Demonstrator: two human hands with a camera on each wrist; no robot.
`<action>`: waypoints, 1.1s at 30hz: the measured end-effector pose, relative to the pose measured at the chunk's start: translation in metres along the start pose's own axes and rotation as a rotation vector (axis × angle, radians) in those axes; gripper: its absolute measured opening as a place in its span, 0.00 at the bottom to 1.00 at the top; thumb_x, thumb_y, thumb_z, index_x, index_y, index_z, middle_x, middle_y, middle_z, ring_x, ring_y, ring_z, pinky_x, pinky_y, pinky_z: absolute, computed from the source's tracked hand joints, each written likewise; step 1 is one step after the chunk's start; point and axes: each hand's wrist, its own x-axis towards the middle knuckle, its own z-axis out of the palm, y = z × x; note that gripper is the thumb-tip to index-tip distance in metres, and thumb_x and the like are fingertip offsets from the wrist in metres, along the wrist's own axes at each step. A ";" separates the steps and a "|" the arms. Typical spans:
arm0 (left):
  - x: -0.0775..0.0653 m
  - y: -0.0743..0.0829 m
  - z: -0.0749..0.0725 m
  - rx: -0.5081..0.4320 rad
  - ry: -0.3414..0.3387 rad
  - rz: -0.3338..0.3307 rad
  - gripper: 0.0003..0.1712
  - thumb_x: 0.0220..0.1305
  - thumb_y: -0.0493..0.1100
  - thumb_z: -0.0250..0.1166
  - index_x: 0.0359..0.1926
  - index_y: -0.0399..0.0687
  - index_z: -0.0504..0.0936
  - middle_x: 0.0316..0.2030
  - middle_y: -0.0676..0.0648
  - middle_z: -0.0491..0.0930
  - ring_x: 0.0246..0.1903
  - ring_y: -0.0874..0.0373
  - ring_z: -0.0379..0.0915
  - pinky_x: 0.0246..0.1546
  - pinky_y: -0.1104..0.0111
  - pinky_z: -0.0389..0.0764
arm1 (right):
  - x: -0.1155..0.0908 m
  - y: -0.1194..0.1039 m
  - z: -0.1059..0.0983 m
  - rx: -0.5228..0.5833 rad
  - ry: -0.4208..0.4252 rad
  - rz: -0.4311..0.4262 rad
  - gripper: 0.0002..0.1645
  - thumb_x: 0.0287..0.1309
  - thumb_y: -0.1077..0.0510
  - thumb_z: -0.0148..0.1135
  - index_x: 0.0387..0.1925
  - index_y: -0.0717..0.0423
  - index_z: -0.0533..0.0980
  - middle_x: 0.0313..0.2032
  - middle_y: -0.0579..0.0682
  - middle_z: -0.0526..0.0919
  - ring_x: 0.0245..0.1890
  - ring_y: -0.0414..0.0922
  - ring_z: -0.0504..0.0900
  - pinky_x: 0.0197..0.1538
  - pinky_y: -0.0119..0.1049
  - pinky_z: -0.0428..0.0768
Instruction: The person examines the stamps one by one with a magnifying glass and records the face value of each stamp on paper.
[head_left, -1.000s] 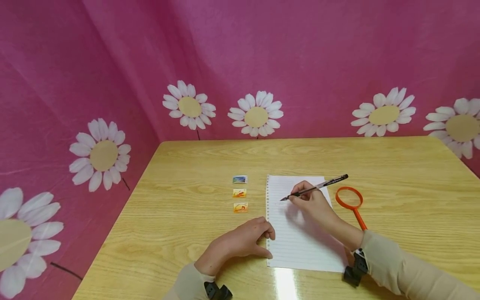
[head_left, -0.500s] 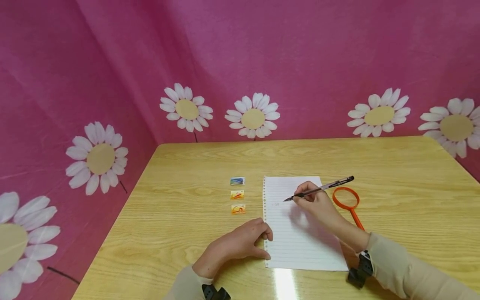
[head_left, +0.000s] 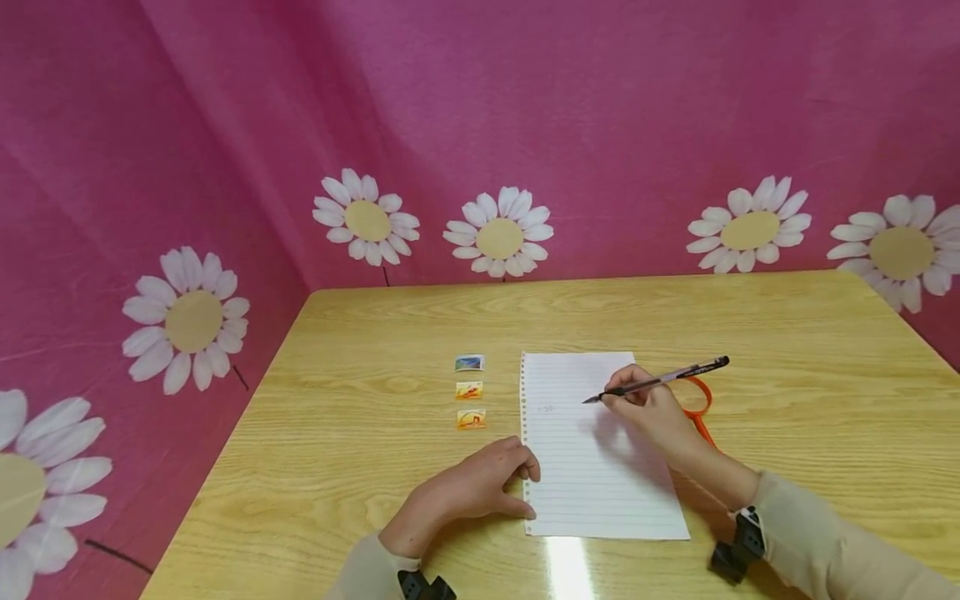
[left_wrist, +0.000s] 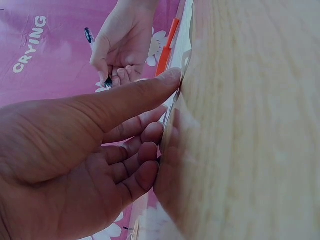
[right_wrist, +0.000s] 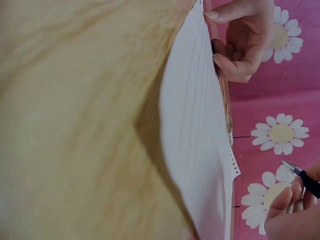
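My right hand [head_left: 656, 417] pinches a clear-barrelled pen with a black cap end [head_left: 686, 372] between thumb and fingers. The nib [right_wrist: 286, 163] is off the paper in the right wrist view. Under it lies a lined white sheet [head_left: 600, 492] with punched holes down its left edge. Small faint handwritten marks [head_left: 545, 409] show near the sheet's upper left. My left hand [head_left: 480, 483] rests at the sheet's lower left edge, thumb [left_wrist: 169, 77] and loosely bent fingertips touching down there.
Three small stamp-like cards, one blue [head_left: 469, 362] and two yellow-orange [head_left: 471, 419], lie in a column left of the sheet. An orange magnifying glass [head_left: 701, 425] lies to the right, partly behind my right hand. A pink flowered cloth [head_left: 600, 125] hangs behind the wooden table [head_left: 360, 375].
My right hand has moved the pen rightward, away from the marks, which now show uncovered. It now overlaps part of the magnifying glass. My left hand stays at the sheet's edge.
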 end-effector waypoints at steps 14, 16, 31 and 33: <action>-0.001 0.001 0.000 -0.019 0.009 0.009 0.18 0.55 0.45 0.74 0.43 0.47 0.77 0.38 0.54 0.71 0.38 0.66 0.63 0.44 0.78 0.68 | -0.009 0.005 -0.024 -0.020 0.064 -0.027 0.05 0.61 0.65 0.63 0.35 0.54 0.74 0.31 0.31 0.75 0.29 0.30 0.70 0.34 0.23 0.71; -0.001 0.001 0.000 -0.018 0.011 0.010 0.18 0.55 0.45 0.74 0.43 0.47 0.77 0.38 0.54 0.71 0.38 0.66 0.63 0.44 0.78 0.68 | -0.010 0.006 -0.028 -0.029 0.069 -0.032 0.06 0.62 0.64 0.62 0.35 0.53 0.74 0.31 0.31 0.75 0.29 0.29 0.70 0.33 0.23 0.71; 0.000 0.002 0.001 -0.024 0.014 -0.008 0.18 0.54 0.46 0.75 0.42 0.48 0.77 0.37 0.55 0.70 0.37 0.67 0.63 0.44 0.79 0.68 | -0.020 0.013 -0.061 -0.043 0.097 -0.028 0.05 0.65 0.63 0.59 0.37 0.50 0.73 0.32 0.34 0.78 0.28 0.33 0.73 0.32 0.27 0.73; 0.000 0.001 0.001 -0.025 0.015 -0.008 0.18 0.54 0.46 0.75 0.42 0.48 0.77 0.37 0.55 0.70 0.37 0.67 0.63 0.44 0.79 0.67 | -0.021 0.014 -0.065 -0.046 0.103 -0.020 0.04 0.66 0.62 0.59 0.37 0.51 0.72 0.30 0.34 0.77 0.27 0.33 0.73 0.32 0.27 0.73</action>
